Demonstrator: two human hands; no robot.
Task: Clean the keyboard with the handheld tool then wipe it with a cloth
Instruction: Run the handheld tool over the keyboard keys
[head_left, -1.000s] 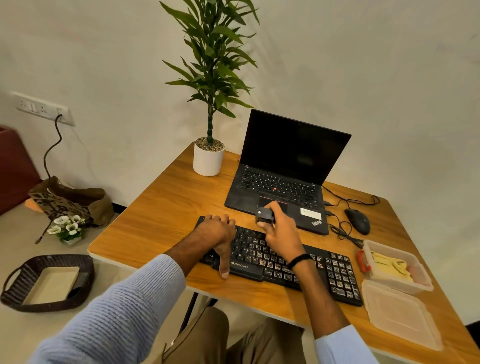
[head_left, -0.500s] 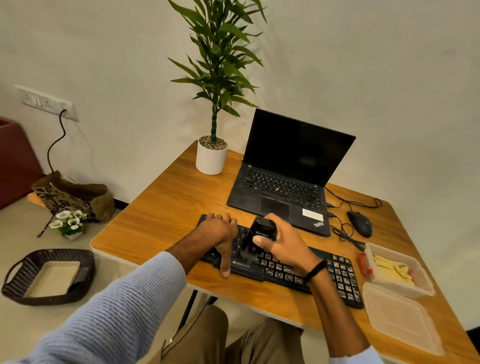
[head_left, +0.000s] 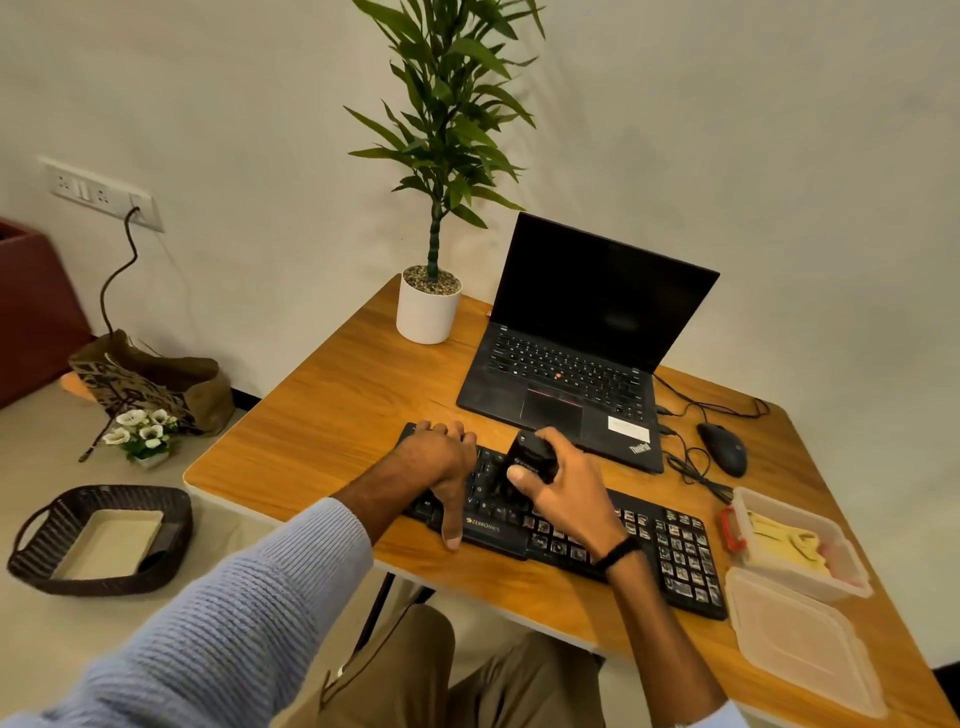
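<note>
- Wooden tabletop is carrying the black keyboard along its near edge.
- Your left hand is pressing flat, fingers spread, likely steadying it.
- Your right hand is clamping the handheld tool onto the keys.
- At 3 o'clock, an open plastic box is holding what looks like a yellow cloth, its lid lying beside it.

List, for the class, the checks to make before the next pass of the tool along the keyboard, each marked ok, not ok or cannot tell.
1. Tool gripped in right hand: ok.
2. Left hand steadying keyboard: ok.
3. Tool tip touching the keys: cannot tell, hidden by the tool body.
4. Keys to the right free of obstacles: ok.
5. Cloth ready in the open box: ok, if the yellow item is the cloth.
6. Laptop apart from keyboard: ok.
</note>
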